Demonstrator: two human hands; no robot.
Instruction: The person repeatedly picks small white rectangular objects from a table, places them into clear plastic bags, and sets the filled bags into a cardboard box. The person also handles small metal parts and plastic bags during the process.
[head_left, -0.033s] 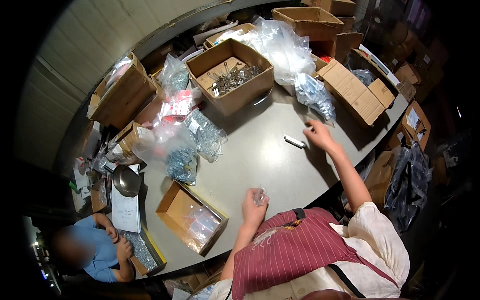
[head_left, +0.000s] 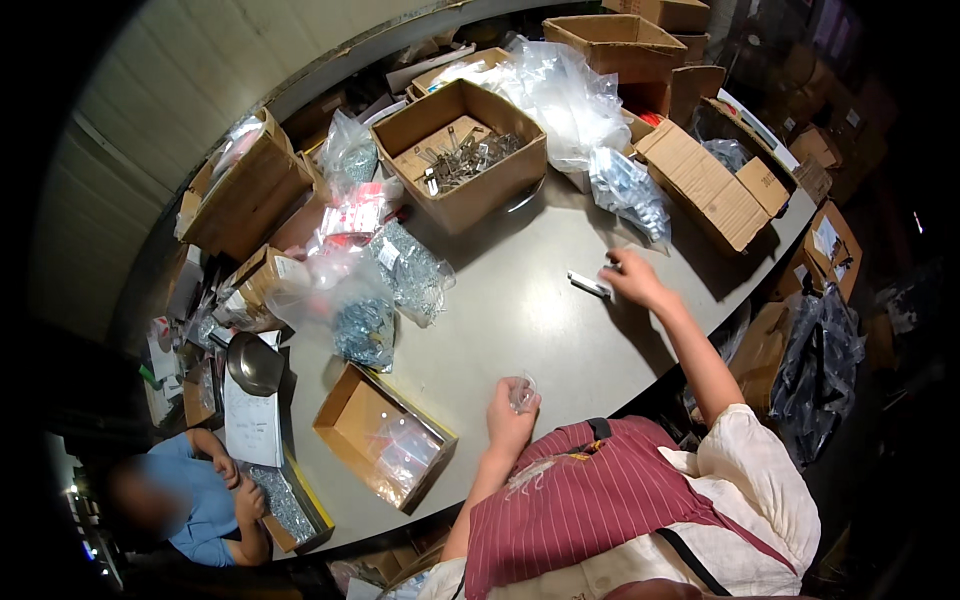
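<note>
My left hand is closed on a small clear plastic bag by the near edge of the table. Farther out to the right, my right hand is over the tabletop with its fingers curled together. A small dark bit shows at those fingertips, too small to name. Just left of them lies a short white, pen-like stick with a dark edge; I cannot tell whether the fingers touch it. Left of my left hand, an open cardboard tray holds small clear bags.
A cardboard box of metal clips stands at the back. Bags of metal parts lie to its left, bagged pieces to its right beside an open carton. At the left, a co-worker sits beside a metal pan.
My right hand has shifted slightly left and nearer, closer to the white stick. My left hand is nearly still, keeping the clear bag.
</note>
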